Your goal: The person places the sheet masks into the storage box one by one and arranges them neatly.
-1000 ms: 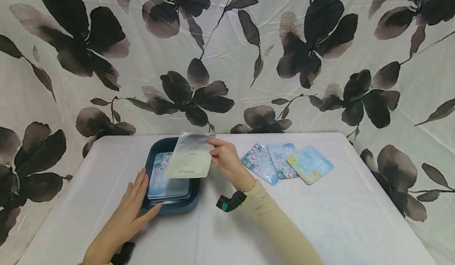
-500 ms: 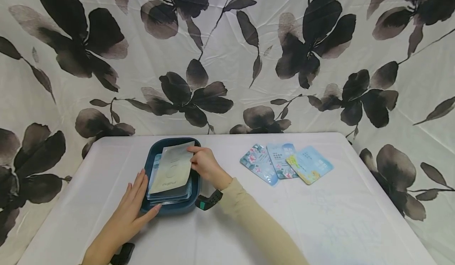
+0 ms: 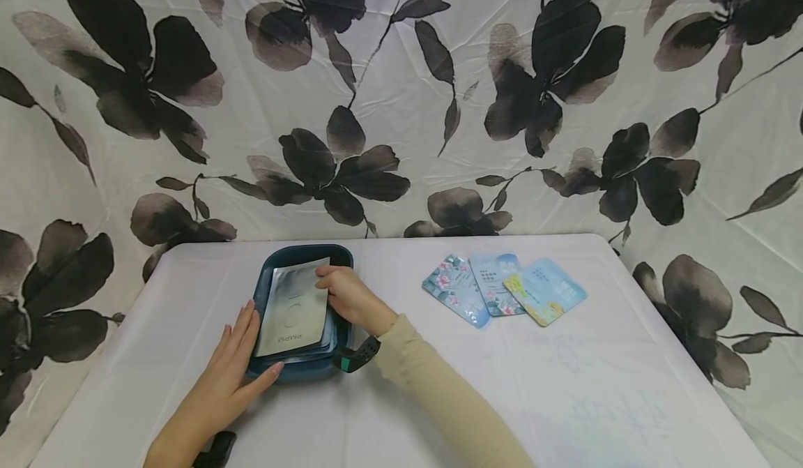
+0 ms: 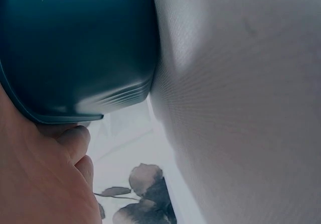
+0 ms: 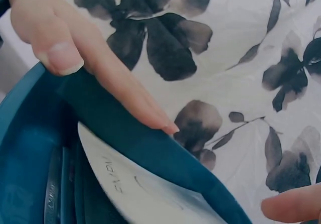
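A dark blue plastic bin [image 3: 307, 369] stands left of centre on the table, with a stack of sheet mask packets [image 3: 329, 344] inside. My right hand [image 3: 351, 297] pinches the upper right corner of a pale green and silver sheet mask packet [image 3: 293, 311] marked PMPM, lying over the stack. In the right wrist view, that packet [image 5: 150, 194] is tilted beside the far wall, and only one right fingertip shows. Straight-fingered, my left hand [image 3: 228, 356] rests along the bin's left rim. The left wrist view has the bin's outer wall [image 4: 80, 43] above this hand [image 4: 45, 174].
Right of the bin, three sheet mask packets lie fanned out: a floral one [image 3: 456, 290], a blue one [image 3: 497, 283] and a blue and yellow one [image 3: 546, 291]. A white cloth covers the table [image 3: 401, 419]. Behind it hangs a floral curtain [image 3: 433, 119].
My right hand has moved left and down, bringing the pale green packet from above the bin's right side onto the stack inside. The left hand has stayed in place.
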{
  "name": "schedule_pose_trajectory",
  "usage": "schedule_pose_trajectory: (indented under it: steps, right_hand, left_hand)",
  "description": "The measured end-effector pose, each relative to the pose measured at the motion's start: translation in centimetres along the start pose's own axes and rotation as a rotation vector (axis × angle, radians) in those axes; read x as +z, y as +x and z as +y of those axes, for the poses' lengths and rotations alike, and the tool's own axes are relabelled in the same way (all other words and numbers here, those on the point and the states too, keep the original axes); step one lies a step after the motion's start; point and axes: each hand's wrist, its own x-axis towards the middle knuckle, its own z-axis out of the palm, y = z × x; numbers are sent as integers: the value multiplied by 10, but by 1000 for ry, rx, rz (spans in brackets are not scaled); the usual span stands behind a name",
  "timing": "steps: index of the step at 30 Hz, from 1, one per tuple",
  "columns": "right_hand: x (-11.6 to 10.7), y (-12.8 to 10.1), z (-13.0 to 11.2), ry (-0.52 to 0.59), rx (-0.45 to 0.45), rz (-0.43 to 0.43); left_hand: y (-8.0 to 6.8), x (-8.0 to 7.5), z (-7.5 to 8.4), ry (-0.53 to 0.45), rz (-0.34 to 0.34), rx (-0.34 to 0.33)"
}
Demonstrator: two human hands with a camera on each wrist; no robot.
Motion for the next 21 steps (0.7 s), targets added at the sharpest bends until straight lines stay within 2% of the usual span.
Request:
schedule_pose_trajectory:
  steps: [5, 11, 21]
  right_hand:
    - [-1, -1, 0, -39, -18, 19]
    - [-2, -1, -1, -13, -12, 29]
    - [-6, -10, -11, -57, -59, -23]
  left_hand:
    - [1, 0, 0, -3, 9, 10]
    - [0, 0, -1, -13, 17, 23]
    - [1, 0, 1, -8, 16, 12]
